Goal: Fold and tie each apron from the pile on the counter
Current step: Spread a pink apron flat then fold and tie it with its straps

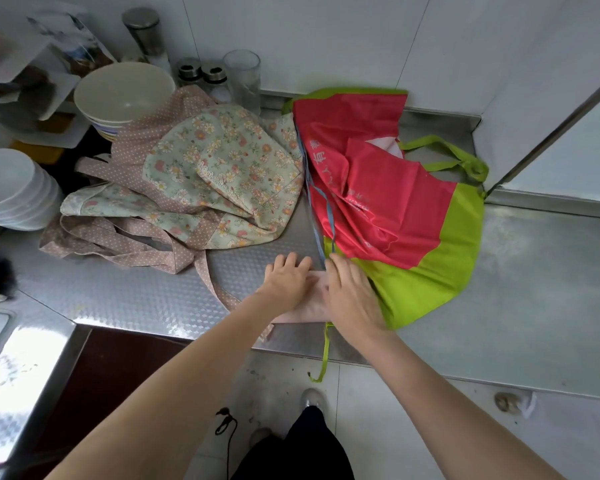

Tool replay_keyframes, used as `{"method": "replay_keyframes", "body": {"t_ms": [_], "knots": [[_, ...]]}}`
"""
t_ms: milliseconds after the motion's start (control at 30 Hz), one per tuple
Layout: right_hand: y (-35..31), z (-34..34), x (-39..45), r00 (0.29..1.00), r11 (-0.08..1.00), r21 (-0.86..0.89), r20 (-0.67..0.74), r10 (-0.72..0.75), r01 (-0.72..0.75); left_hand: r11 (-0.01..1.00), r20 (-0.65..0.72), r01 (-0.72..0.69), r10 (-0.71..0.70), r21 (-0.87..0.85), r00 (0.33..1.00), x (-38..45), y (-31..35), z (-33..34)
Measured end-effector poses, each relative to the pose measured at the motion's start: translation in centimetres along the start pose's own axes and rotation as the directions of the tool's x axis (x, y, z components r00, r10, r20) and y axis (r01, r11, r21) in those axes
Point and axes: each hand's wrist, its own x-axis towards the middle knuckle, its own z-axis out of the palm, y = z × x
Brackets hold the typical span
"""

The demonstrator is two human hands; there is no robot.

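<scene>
Both hands lie on a small folded pink apron (312, 303) at the front edge of the steel counter (520, 289). The left hand (286, 278) lies flat on the pink fabric with its fingers straight and together, pressing down. The right hand (352, 296) lies just beside it, fingers extended over the right part of the fold; its fingertips reach the lower end of a thin blue strap (321, 209), though whether they pinch it cannot be told. That strap runs up the counter between the two heaped aprons. To the right spreads a red and lime-green apron (395, 202), partly crumpled, its green edge touching the right hand, one green tie (324, 355) hanging down over the counter front and green loops lying near the wall corner. To the left lies a floral apron (222, 168) with pink dotted trim and ties, bunched in a heap. Behind it stands a stack of bowls (123, 95), and beside that two small shakers (201, 76), a clear glass (243, 77) and a tall metal-capped jar (146, 36). At the far left a stack of white bowls (11, 188) sits on the counter
</scene>
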Motion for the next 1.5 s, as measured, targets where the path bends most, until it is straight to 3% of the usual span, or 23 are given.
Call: {"method": "replay_keyframes", "body": {"t_ms": [100,233,300,467,600,700,800,933,1000,1033,1100,1133,1200,1333,1500], "knots": [[-0.3,1.3,-0.7,0.987,0.997,0.052,0.154,0.048,-0.056,0.993,-0.020,-0.009,0.007,-0.121,1.000,0.2,-1.0,0.1],[-0.1,1.3,-0.3,0.961,0.994,0.095,0.275,0.031,-0.059,0.993,-0.121,0.068,-0.080,-0.099,0.990,0.2,-1.9,-0.1],[0.0,1.1,-0.2,0.951,0.995,0.088,0.309,0.012,-0.041,0.993,-0.071,0.115,-0.117,-0.035,0.991,0.4,-1.7,-0.5],[-0.3,0.8,0.1,0.947,0.997,-0.005,0.313,0.073,-0.075,0.987,0.203,0.110,-0.133,0.119,0.970,0.8,-1.7,-1.7],[0.3,-1.4,0.6,0.918,1.000,-0.025,0.396,0.013,-0.004,0.985,0.229,0.143,-0.163,0.099,0.960,0.1,-1.4,-1.8],[1.7,-2.2,1.8,0.931,0.984,0.174,0.354,-0.087,0.026,0.983,0.231,0.170,-0.181,0.066,0.956,-0.3,-1.2,-2.0],[2.4,-2.9,3.1,0.864,0.930,0.356,0.492,-0.103,-0.092,0.977,0.262,0.185,-0.206,0.102,0.943,-0.4,-0.7,-2.1],[2.9,-2.7,3.6,0.872,0.867,0.455,0.487,-0.053,-0.201,0.947,0.257,0.318,-0.321,0.053,0.912,-1.3,-0.5,-3.2],[2.9,-2.6,3.7,0.885,0.861,0.465,0.464,-0.039,-0.206,0.891,0.308,0.445,-0.401,-0.087,0.863,-2.1,-1.4,-3.5],[2.6,-2.6,3.7,0.891,0.859,0.477,0.450,-0.058,-0.184,0.825,0.426,0.530,-0.414,-0.198,0.804,-2.5,-1.9,-3.4],[1.3,-2.7,3.6,0.898,0.862,0.493,0.422,-0.121,-0.116,0.587,0.657,0.702,-0.349,-0.402,0.668,-3.7,-2.2,-3.6],[0.4,-2.6,3.5,0.900,0.869,0.487,0.412,-0.140,-0.087,0.501,0.685,0.725,-0.309,-0.472,0.659,-3.9,-2.2,-3.4],[-1.0,-2.1,3.0,0.914,0.885,0.458,0.388,-0.116,-0.082,0.441,0.665,0.712,-0.289,-0.547,0.689,-4.0,-2.3,-3.0],[-1.4,-1.5,2.8,0.926,0.843,0.479,0.372,0.059,-0.246,0.193,0.654,0.689,-0.217,-0.698,0.724,-4.4,-2.9,-3.1],[-0.9,-0.9,3.0,0.921,0.746,0.599,0.386,0.049,-0.291,0.172,0.630,0.651,-0.163,-0.740,0.759,-5.1,-4.2,-2.7]]}}
